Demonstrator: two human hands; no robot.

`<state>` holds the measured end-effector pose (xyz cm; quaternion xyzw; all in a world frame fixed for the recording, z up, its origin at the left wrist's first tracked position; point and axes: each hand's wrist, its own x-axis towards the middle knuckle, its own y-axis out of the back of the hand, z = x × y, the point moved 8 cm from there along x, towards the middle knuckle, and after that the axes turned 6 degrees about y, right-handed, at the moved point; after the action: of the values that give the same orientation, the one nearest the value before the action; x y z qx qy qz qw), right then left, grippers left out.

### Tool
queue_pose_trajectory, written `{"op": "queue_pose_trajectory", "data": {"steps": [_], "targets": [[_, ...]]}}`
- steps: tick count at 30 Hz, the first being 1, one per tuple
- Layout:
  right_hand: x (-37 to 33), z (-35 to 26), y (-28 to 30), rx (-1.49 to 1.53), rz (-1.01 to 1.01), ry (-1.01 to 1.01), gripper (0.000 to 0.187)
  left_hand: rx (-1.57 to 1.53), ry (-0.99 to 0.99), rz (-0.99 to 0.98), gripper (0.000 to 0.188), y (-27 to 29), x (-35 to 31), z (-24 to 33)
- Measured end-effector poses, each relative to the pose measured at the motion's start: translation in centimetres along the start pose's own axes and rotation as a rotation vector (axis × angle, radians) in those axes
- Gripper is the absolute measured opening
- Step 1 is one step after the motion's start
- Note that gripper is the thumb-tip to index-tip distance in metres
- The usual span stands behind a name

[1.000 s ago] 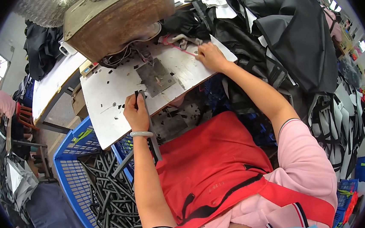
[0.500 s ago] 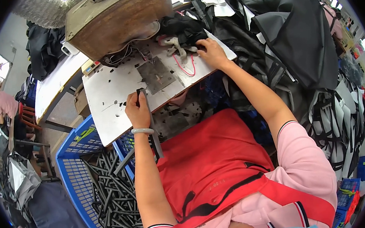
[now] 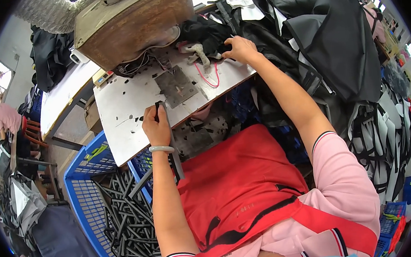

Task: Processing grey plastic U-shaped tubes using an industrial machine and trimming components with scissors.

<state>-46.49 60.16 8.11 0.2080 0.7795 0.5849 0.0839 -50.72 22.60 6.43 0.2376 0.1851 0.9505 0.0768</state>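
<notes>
Your left hand (image 3: 156, 128) sits at 9 o'clock on the white table (image 3: 122, 111), fingers closed around a black strap (image 3: 157, 108) whose top end pokes up above your fist; a longer grey length trails down past your wrist toward 6 o'clock. A pale bangle (image 3: 162, 149) rings that wrist. Your right hand (image 3: 240, 50) lies at 1 o'clock, fingers spread flat and pressing on black fabric (image 3: 207, 31) beside the sewing machine (image 3: 132, 23); it grips nothing that you can see. A red cord (image 3: 209, 77) loops on the table just below that hand, near the grey needle plate (image 3: 177, 86). At 7 o'clock a blue crate (image 3: 87, 186) holds a heap of black straps (image 3: 126, 221). Your red apron (image 3: 239, 184) fills the lower middle.
</notes>
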Motion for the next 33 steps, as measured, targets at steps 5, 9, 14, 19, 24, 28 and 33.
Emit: {"op": "queue_pose_trajectory", "data": {"steps": [5,9,14,19,24,28,33], "targets": [[2.9,-2.6,0.4,-0.034,0.167,0.104,0.086,0.019,-0.002,0.008,0.024,0.0,-0.1,0.1],[6.1,-4.1,-0.9,0.264,0.112,0.028,0.106,0.057,-0.001,-0.008,0.023,-0.1,0.0,0.4],[7.9,-7.3,-3.0,-0.031,-0.039,0.131,0.080,0.040,0.014,-0.023,0.021,-0.2,0.1,0.6],[9.8,-7.4,-2.6,0.000,0.001,0.197,0.042,0.027,-0.015,-0.032,0.022,-0.3,0.1,0.8],[11.8,-5.0,1.9,0.062,0.246,0.174,0.029,0.027,0.005,-0.036,0.024,-0.2,0.1,0.5],[13.9,-4.6,7.7,0.255,0.649,0.216,0.029,0.060,0.023,-0.057,0.025,-0.4,0.1,0.5],[16.4,-9.2,4.5,0.217,0.671,0.572,0.033,0.089,0.043,-0.063,0.026,-0.6,0.1,0.7]]}}
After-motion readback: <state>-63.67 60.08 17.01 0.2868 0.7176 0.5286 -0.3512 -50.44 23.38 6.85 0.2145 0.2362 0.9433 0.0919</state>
